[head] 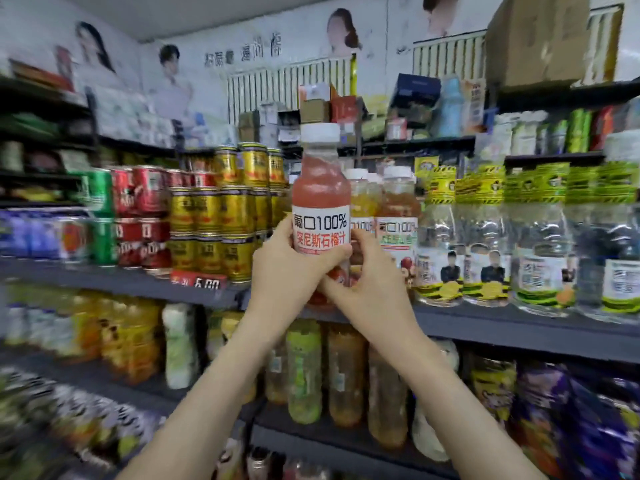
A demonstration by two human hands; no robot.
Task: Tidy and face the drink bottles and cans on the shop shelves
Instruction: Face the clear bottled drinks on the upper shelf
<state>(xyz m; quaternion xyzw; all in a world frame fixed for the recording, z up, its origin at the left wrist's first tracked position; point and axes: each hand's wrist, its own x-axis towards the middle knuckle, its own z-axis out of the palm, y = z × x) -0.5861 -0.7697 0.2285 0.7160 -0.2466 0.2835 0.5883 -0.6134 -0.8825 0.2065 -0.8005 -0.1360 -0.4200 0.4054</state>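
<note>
Left hand (287,261) and right hand (363,275) gripped a pomegranate juice bottle (320,199).
Fingers (278,233) of both curled round its lower half, left from 8 o'clock, right from 4 o'clock; it stood upright, label outward, at the shelf (519,329) edge, gold cans (214,216) at 9 o'clock, similar juice bottles (398,206) at 3 o'clock.
</note>
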